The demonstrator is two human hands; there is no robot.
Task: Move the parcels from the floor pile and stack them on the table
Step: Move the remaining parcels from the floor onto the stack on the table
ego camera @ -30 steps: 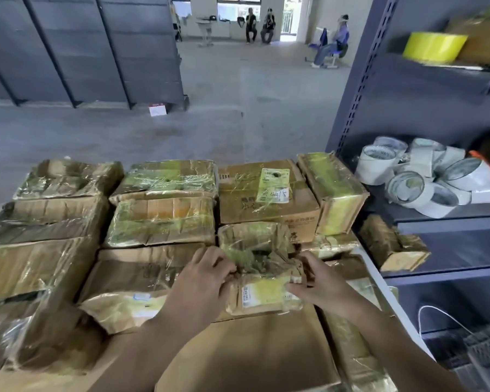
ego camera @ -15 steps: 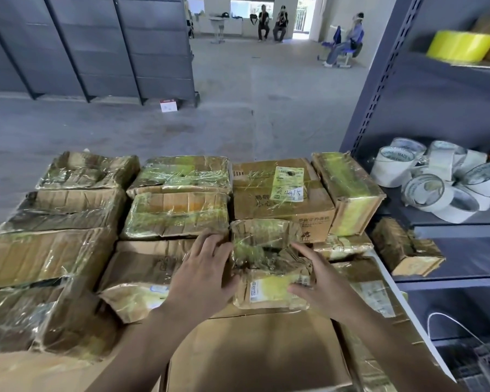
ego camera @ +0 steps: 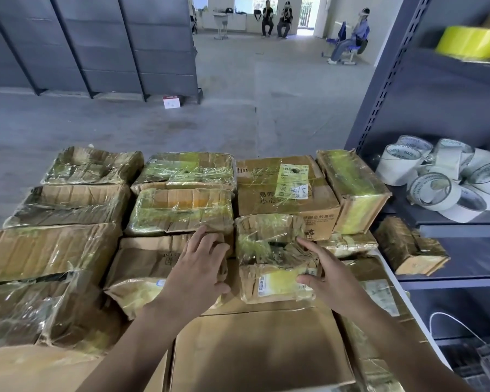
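Note:
A small crumpled parcel (ego camera: 269, 250), wrapped in clear and yellow tape, lies on top of the stacked parcels on the table (ego camera: 415, 312), pushed against the labelled cardboard box (ego camera: 283, 193). My right hand (ego camera: 330, 275) touches its right side, with the index finger straight along the top edge and the thumb on the front label. My left hand (ego camera: 200, 267) lies flat with straight fingers on the neighbouring parcel (ego camera: 142, 261), a small gap away from the small parcel. Several taped parcels cover the table in rows.
A plain brown box (ego camera: 255, 349) sits nearest me. At the right a grey metal shelf (ego camera: 450, 222) holds white tape rolls (ego camera: 436, 188), a yellow roll (ego camera: 470, 42) and one parcel (ego camera: 410, 247). Bare concrete floor lies beyond the table, with seated people far off.
Both hands gripped the small parcel and slid it back against the labelled box. The left hand has since come off it and lies flat beside it, while the right hand's fingers have straightened.

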